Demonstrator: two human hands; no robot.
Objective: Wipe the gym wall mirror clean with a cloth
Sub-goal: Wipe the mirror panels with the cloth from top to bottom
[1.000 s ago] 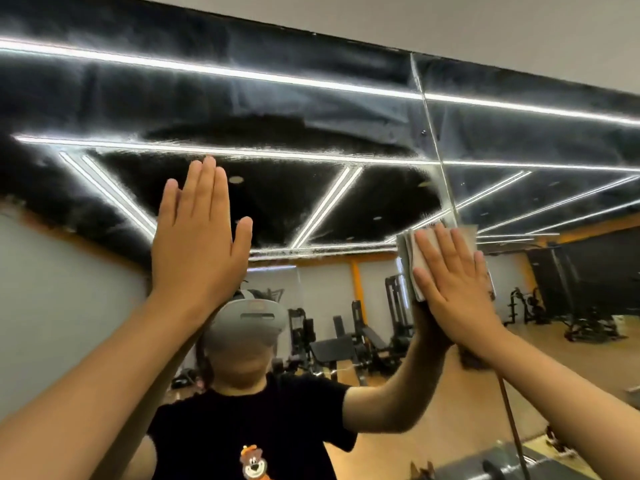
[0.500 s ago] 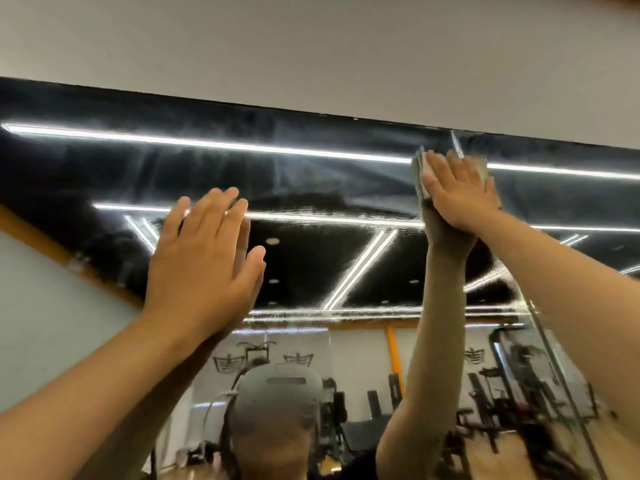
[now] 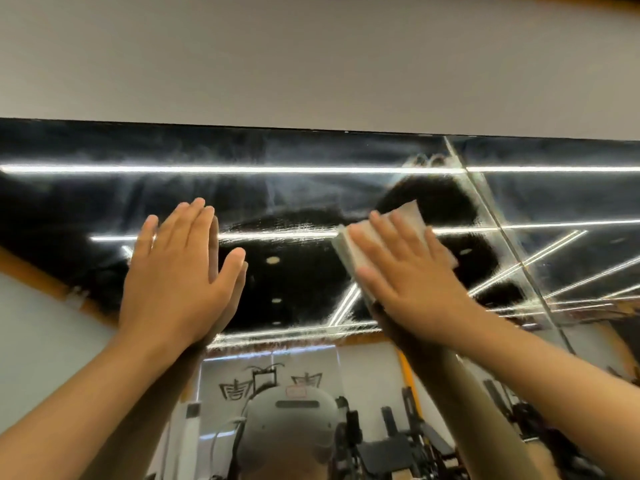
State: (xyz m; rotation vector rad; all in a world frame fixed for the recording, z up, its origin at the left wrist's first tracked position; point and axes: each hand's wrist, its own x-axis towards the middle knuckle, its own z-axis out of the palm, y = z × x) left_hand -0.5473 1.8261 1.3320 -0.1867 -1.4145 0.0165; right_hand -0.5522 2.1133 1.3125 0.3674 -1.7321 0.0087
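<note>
Cloth (image 3: 410, 216): white, greyish edge.
Mirror (image 3: 294, 202): black reflection, white light stripes, pale hazy streaks toward 12 o'clock.
Wall (image 3: 311, 64): plain beige-grey.
Headset (image 3: 291, 420): light grey, at 6 o'clock.

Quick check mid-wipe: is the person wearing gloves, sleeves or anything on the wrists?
No. The left hand and the right hand are bare, without gloves. The left forearm and the right forearm are uncovered to the edge of the picture: no sleeve, watch or wristband shows.
</note>
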